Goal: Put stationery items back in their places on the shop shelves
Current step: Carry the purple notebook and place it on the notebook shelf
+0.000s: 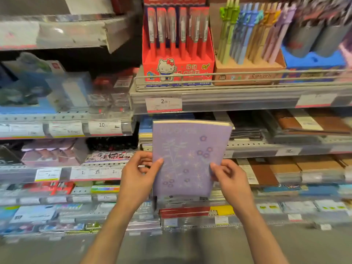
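Left hand [138,174] and right hand [229,176] are pinching the lilac notebook [188,157] by its lower edges below the pen shelf [238,100]; it looks light and bendy, so edge grips suffice.

A lilac flower-printed notebook [187,159], held upright at frame centre, blocks the way to the stacked notebooks on the shelf tier [145,134] behind it. Above, a grey wire-railed metal shelf [238,92] juts forward, its red cartoon-cat pen display box [178,60] and brown cardboard box of pastel pens [247,67] filling it. Brown leather-look notebooks [270,171] crowd the right-hand tiers. Bare grey floor [181,246] lies open along the bottom.
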